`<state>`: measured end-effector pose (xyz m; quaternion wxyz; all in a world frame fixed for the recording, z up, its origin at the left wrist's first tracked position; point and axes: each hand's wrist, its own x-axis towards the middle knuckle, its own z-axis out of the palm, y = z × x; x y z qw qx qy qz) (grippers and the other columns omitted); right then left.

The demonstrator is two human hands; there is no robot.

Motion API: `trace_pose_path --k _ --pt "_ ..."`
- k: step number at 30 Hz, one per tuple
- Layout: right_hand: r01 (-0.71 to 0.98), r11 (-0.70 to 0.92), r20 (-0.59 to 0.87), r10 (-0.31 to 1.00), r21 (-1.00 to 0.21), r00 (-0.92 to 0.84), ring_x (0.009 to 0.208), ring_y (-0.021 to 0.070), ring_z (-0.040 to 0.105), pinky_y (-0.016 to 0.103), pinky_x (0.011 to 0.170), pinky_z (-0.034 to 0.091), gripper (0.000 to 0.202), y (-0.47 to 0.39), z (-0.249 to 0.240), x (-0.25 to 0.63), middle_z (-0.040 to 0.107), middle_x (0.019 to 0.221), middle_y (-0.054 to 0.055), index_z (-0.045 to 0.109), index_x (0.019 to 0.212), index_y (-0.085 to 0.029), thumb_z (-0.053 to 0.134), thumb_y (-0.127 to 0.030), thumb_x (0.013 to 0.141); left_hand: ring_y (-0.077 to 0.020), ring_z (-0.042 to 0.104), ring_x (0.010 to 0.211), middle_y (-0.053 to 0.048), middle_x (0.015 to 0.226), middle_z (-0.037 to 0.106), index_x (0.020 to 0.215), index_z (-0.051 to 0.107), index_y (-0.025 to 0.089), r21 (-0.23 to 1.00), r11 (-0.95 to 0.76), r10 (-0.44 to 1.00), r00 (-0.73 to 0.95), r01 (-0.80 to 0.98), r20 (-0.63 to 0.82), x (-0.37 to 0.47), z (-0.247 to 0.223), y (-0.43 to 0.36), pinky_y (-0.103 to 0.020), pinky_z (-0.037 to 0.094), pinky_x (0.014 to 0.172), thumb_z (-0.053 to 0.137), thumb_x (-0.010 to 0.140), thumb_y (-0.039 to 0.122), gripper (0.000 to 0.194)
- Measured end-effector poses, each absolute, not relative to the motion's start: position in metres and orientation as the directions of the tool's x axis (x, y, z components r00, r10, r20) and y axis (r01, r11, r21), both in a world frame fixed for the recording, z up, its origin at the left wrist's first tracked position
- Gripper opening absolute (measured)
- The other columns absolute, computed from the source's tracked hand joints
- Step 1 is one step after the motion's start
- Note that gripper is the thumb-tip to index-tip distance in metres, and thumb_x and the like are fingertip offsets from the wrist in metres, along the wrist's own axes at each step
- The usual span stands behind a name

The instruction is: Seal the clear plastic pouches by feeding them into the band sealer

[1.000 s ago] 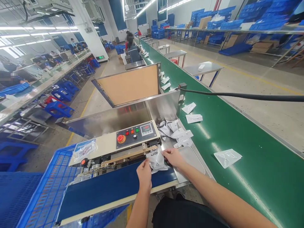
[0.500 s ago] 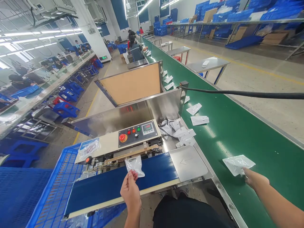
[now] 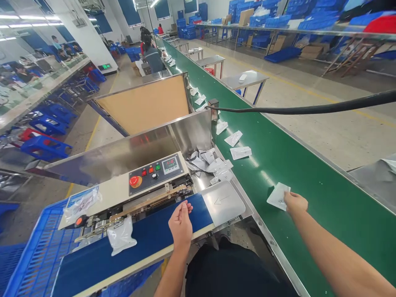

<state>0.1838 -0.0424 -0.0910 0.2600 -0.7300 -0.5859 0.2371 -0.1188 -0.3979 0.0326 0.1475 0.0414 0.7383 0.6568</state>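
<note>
A white pouch (image 3: 277,196) is pinched at its right edge by my right hand (image 3: 295,203), over the green conveyor belt (image 3: 266,148). Above the blue belt (image 3: 151,227) of the sealing machine hovers my left hand (image 3: 181,222), its fingers curled together with nothing visible in them. Farther left, another white pouch (image 3: 121,237) lies on the blue belt, its top edge at the sealing mechanism (image 3: 154,200). Beside the control panel (image 3: 156,173), a pile of white pouches (image 3: 213,163) rests on the metal surface near a steel plate (image 3: 222,202).
A steel guard (image 3: 133,148) and a tan board (image 3: 145,105) stand behind the machine. A black cable (image 3: 297,110) crosses above the green belt, which carries several pouches. At the lower left is a blue crate (image 3: 34,243). A seated person (image 3: 152,57) is farther along the belt.
The pouch on the blue belt has moved left, out of my left hand. My right hand has lifted and drawn its pouch leftward. The view has shifted to the right.
</note>
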Motion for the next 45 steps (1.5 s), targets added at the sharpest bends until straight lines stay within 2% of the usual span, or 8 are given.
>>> trace_pose_path --k 5,9,12,18,25,29,39,45 --pt "0.528 -0.098 -0.008 0.985 -0.843 0.170 0.097 0.0366 0.078 0.050 0.093 0.061 0.052 -0.088 -0.054 0.149 0.079 0.111 0.025 0.073 0.093 -0.017 0.066 -0.067 0.079 -0.0285 0.080 0.091 -0.014 0.097 0.083 0.103 0.084 0.016 0.982 0.185 0.431 -0.901 0.031 -0.053 -0.100 0.034 -0.390 -0.043 0.066 0.088 0.071 0.094 0.059 0.046" --pt "0.382 0.250 0.205 0.966 -0.889 -0.157 0.108 0.0320 0.076 0.049 0.106 0.057 0.043 -0.156 0.003 0.097 0.080 0.119 0.017 0.074 0.097 -0.021 0.069 -0.063 0.089 -0.0307 0.076 0.111 -0.015 0.118 0.082 0.113 0.084 0.020 0.950 0.178 0.616 -0.782 0.256 0.096 -0.084 0.042 -0.360 -0.043 0.060 0.102 0.067 0.100 0.050 0.037" --pt "0.250 0.336 0.200 0.872 -0.908 -0.446 0.104 0.0303 0.077 0.046 0.104 0.059 0.036 -0.203 0.034 0.062 0.082 0.111 0.013 0.077 0.094 -0.025 0.069 -0.061 0.093 -0.0304 0.075 0.111 -0.014 0.122 0.081 0.122 0.082 0.020 0.948 0.138 0.690 -0.714 0.286 0.115 -0.077 0.050 -0.340 -0.040 0.059 0.100 0.063 0.102 0.050 0.040" --pt "0.151 0.070 -0.042 0.772 -0.986 -0.634 0.095 0.0289 0.077 0.041 0.087 0.064 0.055 -0.237 0.045 0.035 0.082 0.105 0.013 0.079 0.117 -0.022 0.067 -0.070 0.093 -0.0235 0.069 0.077 -0.008 0.085 0.079 0.093 0.083 0.019 0.968 0.181 0.595 -0.803 0.175 0.034 -0.079 0.050 -0.351 -0.030 0.053 0.072 0.052 0.107 0.057 0.052" --pt "0.263 0.142 -0.100 0.677 -0.954 -0.729 0.079 0.0268 0.073 0.037 0.075 0.059 0.046 -0.234 0.037 0.019 0.080 0.087 0.009 0.080 0.088 -0.022 0.065 -0.065 0.092 -0.0215 0.066 0.072 -0.006 0.078 0.076 0.086 0.083 0.019 0.971 0.205 0.582 -0.813 0.122 -0.021 -0.087 0.038 -0.368 -0.028 0.052 0.071 0.057 0.103 0.058 0.049" --pt "0.427 0.050 -0.224 0.793 -0.903 -0.566 0.061 0.0234 0.067 0.034 0.065 0.053 0.035 -0.223 0.027 -0.009 0.071 0.062 0.005 0.069 0.070 -0.023 0.063 -0.054 0.086 -0.0204 0.062 0.062 -0.002 0.060 0.066 0.070 0.078 0.016 0.952 0.187 0.393 -0.869 -0.243 -0.299 -0.106 0.015 -0.357 -0.029 0.050 0.062 0.076 0.084 0.065 0.051" --pt "0.439 -0.160 -0.419 0.686 -0.884 -0.595 0.054 0.0176 0.064 0.027 0.058 0.050 0.024 -0.234 0.009 -0.075 0.068 0.055 0.002 0.061 0.061 -0.023 0.068 -0.034 0.081 -0.0211 0.065 0.062 -0.005 0.063 0.068 0.071 0.078 0.012 0.892 0.083 0.229 -0.863 -0.444 -0.451 -0.147 -0.003 -0.380 -0.031 0.050 0.061 0.089 0.063 0.070 0.059" --pt "0.453 -0.284 -0.535 0.477 -0.845 -0.698 0.058 0.0162 0.066 0.026 0.057 0.055 0.029 -0.239 0.017 -0.092 0.072 0.065 0.004 0.068 0.067 -0.019 0.080 -0.042 0.081 -0.0281 0.071 0.074 -0.009 0.072 0.074 0.083 0.081 0.011 0.879 0.109 0.212 -0.853 -0.464 -0.476 -0.164 0.005 -0.430 -0.034 0.054 0.064 0.085 0.066 0.078 0.070"
